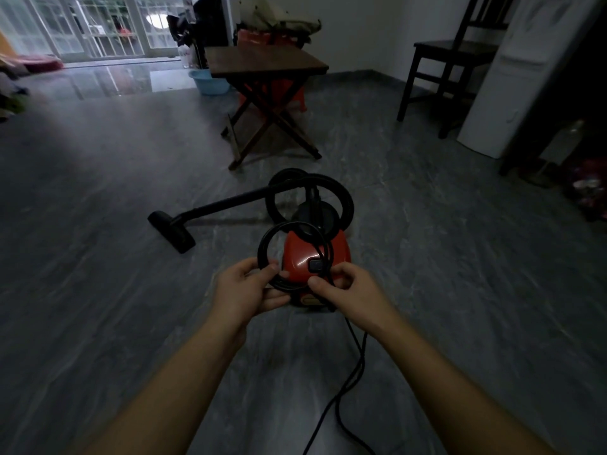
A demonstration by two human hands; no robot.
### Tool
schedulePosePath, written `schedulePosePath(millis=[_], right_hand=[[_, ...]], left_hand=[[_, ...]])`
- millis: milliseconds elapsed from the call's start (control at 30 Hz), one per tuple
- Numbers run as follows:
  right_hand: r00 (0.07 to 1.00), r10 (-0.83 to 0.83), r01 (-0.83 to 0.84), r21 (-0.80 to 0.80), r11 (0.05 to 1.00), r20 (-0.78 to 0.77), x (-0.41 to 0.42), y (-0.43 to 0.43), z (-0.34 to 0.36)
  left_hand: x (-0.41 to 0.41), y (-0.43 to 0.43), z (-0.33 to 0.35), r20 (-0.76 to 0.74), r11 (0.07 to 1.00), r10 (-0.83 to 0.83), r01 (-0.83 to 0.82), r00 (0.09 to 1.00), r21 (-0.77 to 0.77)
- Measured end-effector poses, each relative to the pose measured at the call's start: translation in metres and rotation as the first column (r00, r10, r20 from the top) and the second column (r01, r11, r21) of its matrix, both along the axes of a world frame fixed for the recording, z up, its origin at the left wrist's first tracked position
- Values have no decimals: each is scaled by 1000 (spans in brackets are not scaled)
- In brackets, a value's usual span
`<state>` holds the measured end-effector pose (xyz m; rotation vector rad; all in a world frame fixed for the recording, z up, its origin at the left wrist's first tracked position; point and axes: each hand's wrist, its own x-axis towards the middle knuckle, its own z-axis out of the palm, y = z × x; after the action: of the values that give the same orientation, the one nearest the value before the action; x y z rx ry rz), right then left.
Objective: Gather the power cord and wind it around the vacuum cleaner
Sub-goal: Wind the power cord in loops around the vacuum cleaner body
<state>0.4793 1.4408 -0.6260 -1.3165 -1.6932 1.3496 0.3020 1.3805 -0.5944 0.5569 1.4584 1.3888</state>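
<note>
The room was dim. Daylight entered through the glazed doors far beyond and to the left of the left hand and right hand, overexposed there, and laid a pale glare on the floor at their foot. The power cord in the hands showed only as a black silhouette. Corners fell dark, and straight lines bowed toward the edges.

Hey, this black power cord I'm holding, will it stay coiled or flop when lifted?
Probably floppy: the power cord trails in loose bends over the floor. The loop held by the left hand and right hand looks round, so it likely springs open if released.
</note>
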Motion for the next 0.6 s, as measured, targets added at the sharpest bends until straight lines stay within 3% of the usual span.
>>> schedulePosePath(millis=[233,433,600], right_hand=[[1000,17,-18,-70,997,-26,-5,-2,-2],[981,-23,15,-40,999,-194,-5,-2,10],[980,-63,70,29,997,-187,-2,3,10]], left_hand=[[1,1,-2,28,1000,-5,5,1000,18],[-2,1,-4,-146,999,-30,28,989,-15],[0,0,-2,-257,986,-145,119,956,-114]])
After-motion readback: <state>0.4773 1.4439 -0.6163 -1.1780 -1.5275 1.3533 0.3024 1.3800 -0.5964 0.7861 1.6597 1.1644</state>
